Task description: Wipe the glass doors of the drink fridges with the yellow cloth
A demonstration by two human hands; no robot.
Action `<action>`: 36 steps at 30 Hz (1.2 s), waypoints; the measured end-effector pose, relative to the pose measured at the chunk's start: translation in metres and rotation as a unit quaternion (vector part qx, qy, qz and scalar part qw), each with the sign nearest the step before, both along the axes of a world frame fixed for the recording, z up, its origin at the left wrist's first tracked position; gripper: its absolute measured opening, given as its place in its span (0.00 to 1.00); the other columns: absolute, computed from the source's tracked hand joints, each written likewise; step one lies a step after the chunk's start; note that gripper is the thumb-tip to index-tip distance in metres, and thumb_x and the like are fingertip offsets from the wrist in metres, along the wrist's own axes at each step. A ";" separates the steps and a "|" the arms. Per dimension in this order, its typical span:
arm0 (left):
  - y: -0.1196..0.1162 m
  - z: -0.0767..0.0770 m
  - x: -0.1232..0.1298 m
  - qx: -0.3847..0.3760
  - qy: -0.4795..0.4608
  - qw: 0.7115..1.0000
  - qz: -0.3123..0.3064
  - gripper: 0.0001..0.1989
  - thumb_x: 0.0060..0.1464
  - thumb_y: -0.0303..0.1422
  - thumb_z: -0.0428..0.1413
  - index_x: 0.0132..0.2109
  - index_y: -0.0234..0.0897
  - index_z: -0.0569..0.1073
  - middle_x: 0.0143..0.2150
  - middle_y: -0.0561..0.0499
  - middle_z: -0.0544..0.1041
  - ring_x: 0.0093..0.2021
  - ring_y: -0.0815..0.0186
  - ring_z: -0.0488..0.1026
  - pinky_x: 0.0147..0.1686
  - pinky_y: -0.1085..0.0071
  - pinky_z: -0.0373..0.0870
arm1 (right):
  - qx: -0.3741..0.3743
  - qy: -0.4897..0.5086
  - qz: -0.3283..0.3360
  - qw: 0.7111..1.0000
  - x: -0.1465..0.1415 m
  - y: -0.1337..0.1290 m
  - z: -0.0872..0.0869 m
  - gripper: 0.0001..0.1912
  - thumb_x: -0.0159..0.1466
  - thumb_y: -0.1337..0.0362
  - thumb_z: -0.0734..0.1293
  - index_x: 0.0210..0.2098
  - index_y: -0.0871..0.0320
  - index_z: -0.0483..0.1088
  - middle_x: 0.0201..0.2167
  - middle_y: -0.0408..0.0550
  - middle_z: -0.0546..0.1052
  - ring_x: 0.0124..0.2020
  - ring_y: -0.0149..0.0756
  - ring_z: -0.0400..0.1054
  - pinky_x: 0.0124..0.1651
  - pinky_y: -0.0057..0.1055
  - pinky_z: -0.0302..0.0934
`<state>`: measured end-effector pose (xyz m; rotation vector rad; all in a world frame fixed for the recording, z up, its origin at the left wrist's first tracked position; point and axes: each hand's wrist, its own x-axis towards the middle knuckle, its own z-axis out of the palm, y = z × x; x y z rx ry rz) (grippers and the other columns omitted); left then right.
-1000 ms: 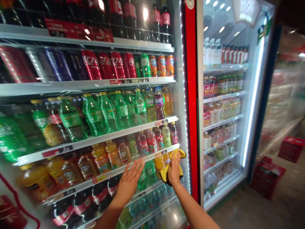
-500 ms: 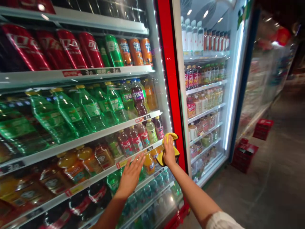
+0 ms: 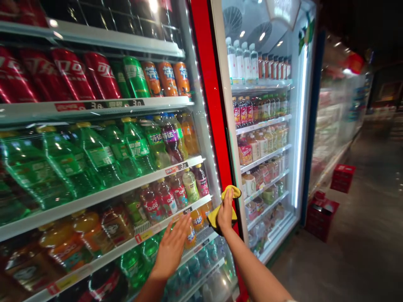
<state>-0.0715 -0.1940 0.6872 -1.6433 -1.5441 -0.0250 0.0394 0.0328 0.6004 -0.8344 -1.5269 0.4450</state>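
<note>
Left hand (image 3: 174,240) spread near drinks fridge (image 3: 25,110), right hand (image 3: 225,214) flat over yellow cloth (image 3: 214,217), at red frame (image 3: 208,84)

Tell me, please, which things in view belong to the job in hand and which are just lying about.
Part of the job:
Yellow cloth, under the right hand
Red-framed fridge, with the cloth at its edge and the left hand at its front

Just nearby:
Green bottles and red cans behind the glass
Neighbouring fridge
Red boxes on the floor
</note>
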 end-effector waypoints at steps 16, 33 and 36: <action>-0.015 0.017 0.000 0.039 0.069 0.995 0.060 0.34 0.53 0.27 0.49 0.68 0.41 0.64 0.74 0.55 0.55 0.76 0.63 0.38 0.74 0.55 0.31 | -0.038 0.141 0.020 0.989 -0.011 -0.006 0.003 0.34 0.69 0.69 0.49 0.74 0.56 0.41 0.76 0.52 0.41 0.76 0.47 0.30 0.73 0.57 0.36; -0.061 -0.007 -0.007 0.003 0.019 0.979 0.204 0.41 0.55 0.26 0.51 0.73 0.47 0.49 0.76 0.55 0.45 0.76 0.61 0.37 0.74 0.52 0.29 | 0.231 -0.083 0.030 0.969 0.008 -0.006 0.050 0.50 0.57 0.79 0.55 0.74 0.49 0.32 0.76 0.48 0.33 0.75 0.62 0.31 0.64 0.72 0.49; -0.072 -0.015 -0.009 -0.007 -0.006 0.967 0.253 0.47 0.49 0.21 0.52 0.74 0.48 0.46 0.77 0.56 0.42 0.76 0.61 0.37 0.73 0.51 0.26 | 0.262 -0.054 0.043 0.963 -0.024 -0.045 0.083 0.44 0.63 0.74 0.56 0.75 0.53 0.35 0.76 0.52 0.36 0.75 0.62 0.33 0.65 0.70 0.48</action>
